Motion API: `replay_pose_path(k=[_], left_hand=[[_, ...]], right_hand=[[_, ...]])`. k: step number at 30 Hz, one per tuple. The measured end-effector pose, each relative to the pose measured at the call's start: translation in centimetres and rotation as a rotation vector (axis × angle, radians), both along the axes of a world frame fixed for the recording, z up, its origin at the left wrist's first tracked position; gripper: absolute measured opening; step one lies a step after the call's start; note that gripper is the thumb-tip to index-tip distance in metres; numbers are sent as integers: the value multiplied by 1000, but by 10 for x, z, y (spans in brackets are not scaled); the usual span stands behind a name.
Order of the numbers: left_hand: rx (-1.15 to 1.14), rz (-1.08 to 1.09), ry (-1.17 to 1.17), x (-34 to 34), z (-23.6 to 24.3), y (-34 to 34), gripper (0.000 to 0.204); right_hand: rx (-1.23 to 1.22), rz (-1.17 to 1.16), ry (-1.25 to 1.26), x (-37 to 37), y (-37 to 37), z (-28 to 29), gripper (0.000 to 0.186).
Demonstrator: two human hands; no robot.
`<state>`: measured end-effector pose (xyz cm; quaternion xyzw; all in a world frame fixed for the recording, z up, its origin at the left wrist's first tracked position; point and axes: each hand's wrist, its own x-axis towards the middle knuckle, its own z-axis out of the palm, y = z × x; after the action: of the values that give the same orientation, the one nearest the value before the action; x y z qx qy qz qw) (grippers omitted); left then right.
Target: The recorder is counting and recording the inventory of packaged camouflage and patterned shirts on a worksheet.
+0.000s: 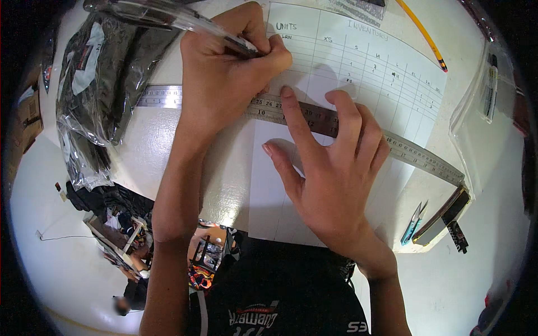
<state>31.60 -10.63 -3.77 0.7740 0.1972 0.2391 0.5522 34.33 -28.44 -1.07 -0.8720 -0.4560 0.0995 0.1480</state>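
Note:
My left hand [227, 84] grips a clear-barrelled pen [185, 25] with a dark tip section, over the upper left of a white sheet [291, 201] with a hand-drawn table. A long steel ruler [420, 157] lies across the sheet, running beneath my left hand. My right hand [330, 162] rests with fingers spread over the ruler and paper, the index and middle fingertips reaching just past its upper edge. The pen's point is hidden by my left fingers.
Bagged dark garments [95, 89] lie at left. A yellow pencil [420, 28] is at top right. Small blue-handled snips [412, 224] and a black-and-gold object [440, 215] sit near the right corner, below a clear holder with pens [490, 89]. Beyond the table at lower left is another person [134, 297].

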Motion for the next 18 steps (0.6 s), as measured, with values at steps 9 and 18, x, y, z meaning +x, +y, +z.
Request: replay_pose_path(k=[9,18], left_hand=[[-54,4,-6,0,-1,1,34],[-6,16,180,0,0,5,32]], right_hand=[[15,-11,8,0,0,0,51],[30,-12,-14,1,-1,-2,50]])
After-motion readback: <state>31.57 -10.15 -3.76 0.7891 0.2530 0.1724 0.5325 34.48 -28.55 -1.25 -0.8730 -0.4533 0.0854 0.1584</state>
